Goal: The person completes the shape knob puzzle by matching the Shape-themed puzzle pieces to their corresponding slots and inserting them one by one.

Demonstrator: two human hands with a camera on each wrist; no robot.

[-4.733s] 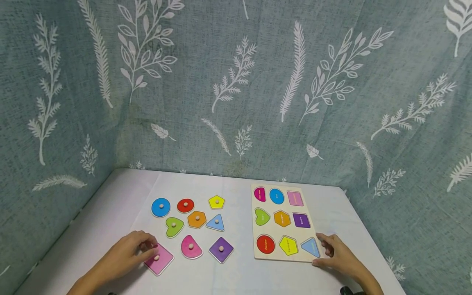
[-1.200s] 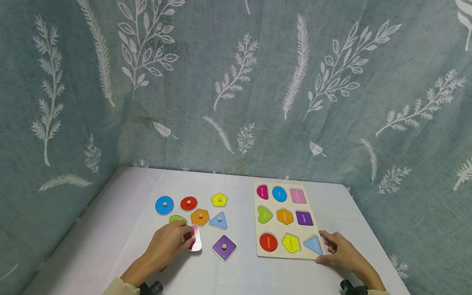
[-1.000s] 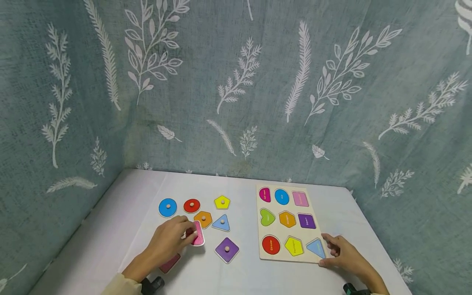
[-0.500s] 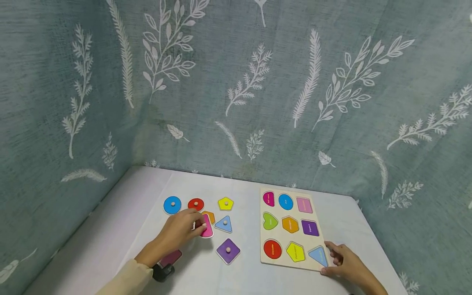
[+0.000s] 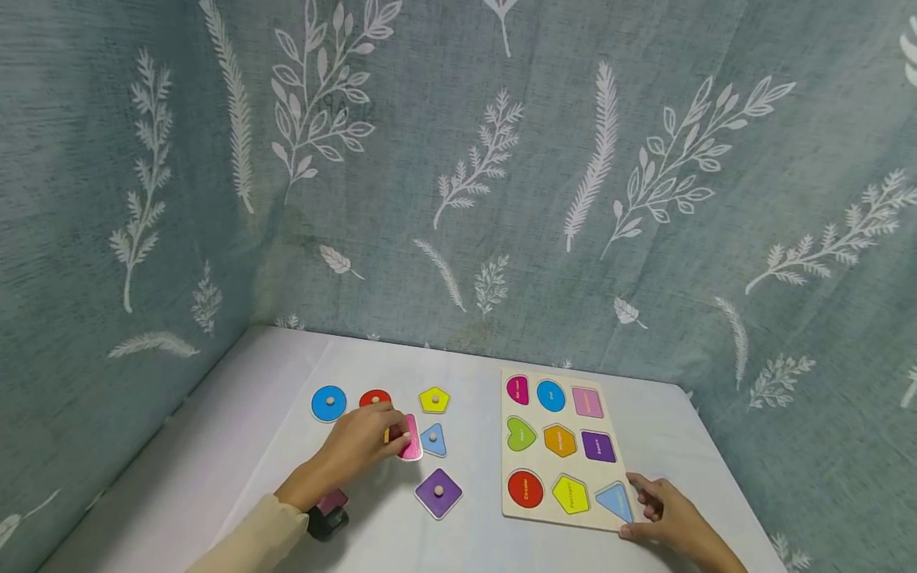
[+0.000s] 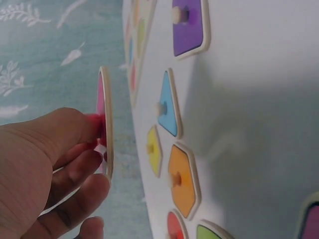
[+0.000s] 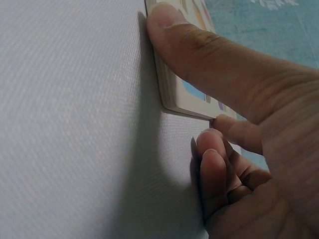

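My left hand (image 5: pixel 358 444) pinches a pink half-round puzzle piece (image 5: pixel 411 439) by its knob. In the left wrist view the piece (image 6: pixel 107 124) is held on edge, raised off the table. Below it lie the blue triangle piece (image 5: pixel 433 439) and the orange hexagon piece (image 6: pixel 182 174), which the hand mostly hides in the head view. My right hand (image 5: pixel 666 516) grips the near right corner of the wooden puzzle board (image 5: pixel 540 463); its thumb presses the near edge and its index finger touches the side, while other fingers curl beside the board.
Knobbed pieces lie on the white table: a blue circle (image 5: pixel 329 404), a red circle (image 5: pixel 372 396), a yellow pentagon (image 5: pixel 434 399) and a purple square (image 5: pixel 438 493). A green heart (image 6: pixel 207 233) shows in the left wrist view. The left wrist partly covers a pink piece (image 5: pixel 333 501). Leaf-patterned cloth (image 5: pixel 444 159) hangs behind.
My left hand has left the pink four-sided piece, picked up the pink half-round piece and carried it right and away from me. The right hand stays at the board's corner.
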